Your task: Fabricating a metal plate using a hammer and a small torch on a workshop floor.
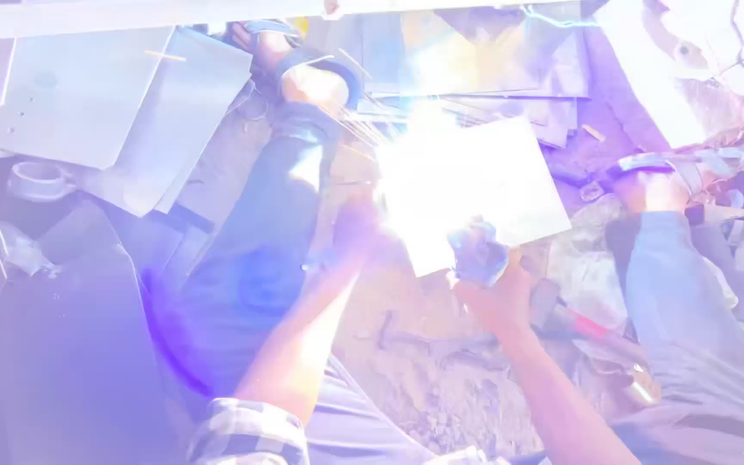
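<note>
Gripping a small pale-blue object [478, 252], the right hand [494, 293] is closed at the near edge of a flat, square, glare-white metal sheet [475, 194] lying on the sandy ground [441, 387] between the person's legs. The left hand [356, 234] is lost in glare; its grip cannot be told.
</note>
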